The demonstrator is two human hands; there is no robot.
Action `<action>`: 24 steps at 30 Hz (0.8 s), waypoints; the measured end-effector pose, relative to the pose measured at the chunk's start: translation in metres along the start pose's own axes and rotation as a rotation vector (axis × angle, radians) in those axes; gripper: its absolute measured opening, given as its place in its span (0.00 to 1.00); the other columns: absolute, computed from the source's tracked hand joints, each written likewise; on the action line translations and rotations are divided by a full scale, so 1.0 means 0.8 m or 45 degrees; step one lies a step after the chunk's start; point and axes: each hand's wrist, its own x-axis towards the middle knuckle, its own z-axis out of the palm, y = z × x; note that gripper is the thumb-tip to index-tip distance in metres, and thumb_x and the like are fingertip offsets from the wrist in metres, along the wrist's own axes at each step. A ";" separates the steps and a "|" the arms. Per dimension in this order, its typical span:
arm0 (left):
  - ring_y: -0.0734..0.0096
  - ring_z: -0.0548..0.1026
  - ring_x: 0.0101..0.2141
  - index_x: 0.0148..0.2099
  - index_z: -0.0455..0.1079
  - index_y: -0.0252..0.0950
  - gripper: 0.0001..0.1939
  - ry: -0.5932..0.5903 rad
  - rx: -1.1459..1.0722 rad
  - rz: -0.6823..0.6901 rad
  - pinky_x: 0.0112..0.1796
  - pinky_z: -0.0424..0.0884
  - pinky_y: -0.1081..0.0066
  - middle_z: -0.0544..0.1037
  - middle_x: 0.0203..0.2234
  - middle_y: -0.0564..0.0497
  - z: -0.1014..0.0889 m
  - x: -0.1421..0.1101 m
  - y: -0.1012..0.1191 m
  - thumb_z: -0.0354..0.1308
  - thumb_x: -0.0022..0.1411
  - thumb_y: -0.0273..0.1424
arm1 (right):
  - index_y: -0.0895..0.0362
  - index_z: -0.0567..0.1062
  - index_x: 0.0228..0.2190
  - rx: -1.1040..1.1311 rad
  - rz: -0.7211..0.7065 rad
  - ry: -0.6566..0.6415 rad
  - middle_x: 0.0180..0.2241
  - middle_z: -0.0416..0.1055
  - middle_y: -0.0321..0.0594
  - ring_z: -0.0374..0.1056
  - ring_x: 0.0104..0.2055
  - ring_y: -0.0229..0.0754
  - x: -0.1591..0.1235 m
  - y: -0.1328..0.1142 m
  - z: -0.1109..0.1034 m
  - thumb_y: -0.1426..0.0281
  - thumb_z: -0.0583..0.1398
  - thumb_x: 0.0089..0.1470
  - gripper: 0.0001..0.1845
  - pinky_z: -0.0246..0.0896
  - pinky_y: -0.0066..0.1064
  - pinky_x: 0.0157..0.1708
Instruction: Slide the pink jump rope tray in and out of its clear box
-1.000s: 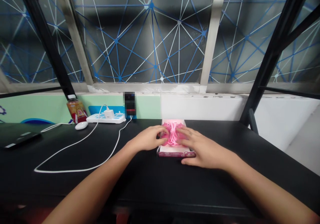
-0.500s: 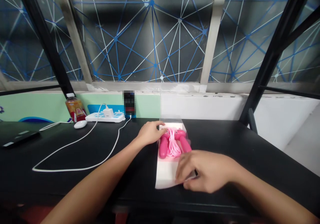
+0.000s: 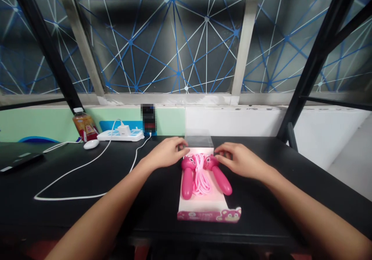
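Left hand (image 3: 165, 152) and right hand (image 3: 241, 160) both have a loose, open grip, fingertips at the clear plastic cover (image 3: 199, 140), no real hold. Pink skipping rope (image 3: 200, 174) lies on its card (image 3: 203, 207) mid-bench (image 3: 58, 174); light fingers work best here.

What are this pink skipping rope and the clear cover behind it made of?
The rope's handles look like moulded plastic, going by their smooth, glossy shine. The cord seems a soft, thin plastic or rubber, with a duller sheen, though that's hard to tell. The clear cover looks like thin, rigid transparent plastic, since it is see-through and holds its box shape.
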 end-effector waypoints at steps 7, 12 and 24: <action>0.70 0.72 0.24 0.41 0.74 0.38 0.20 -0.275 -0.040 -0.021 0.24 0.58 0.74 0.76 0.24 0.53 -0.004 -0.011 0.016 0.60 0.55 0.49 | 0.54 0.75 0.47 -0.019 0.026 -0.067 0.36 0.68 0.41 0.67 0.34 0.42 0.003 0.010 0.033 0.52 0.60 0.53 0.25 0.64 0.35 0.36; 0.72 0.73 0.22 0.41 0.73 0.37 0.20 -0.366 -0.225 -0.073 0.24 0.59 0.75 0.76 0.22 0.53 0.003 -0.009 0.007 0.56 0.59 0.49 | 0.55 0.76 0.41 -0.037 0.004 -0.038 0.35 0.68 0.42 0.66 0.33 0.42 0.002 0.004 0.041 0.55 0.60 0.55 0.19 0.64 0.36 0.35; 0.70 0.75 0.23 0.40 0.66 0.38 0.18 -0.460 -0.258 -0.075 0.26 0.62 0.73 0.79 0.26 0.53 -0.003 -0.009 0.004 0.54 0.61 0.48 | 0.57 0.73 0.43 -0.365 0.019 -0.033 0.38 0.70 0.45 0.70 0.33 0.45 0.002 -0.003 0.046 0.57 0.53 0.61 0.18 0.64 0.37 0.32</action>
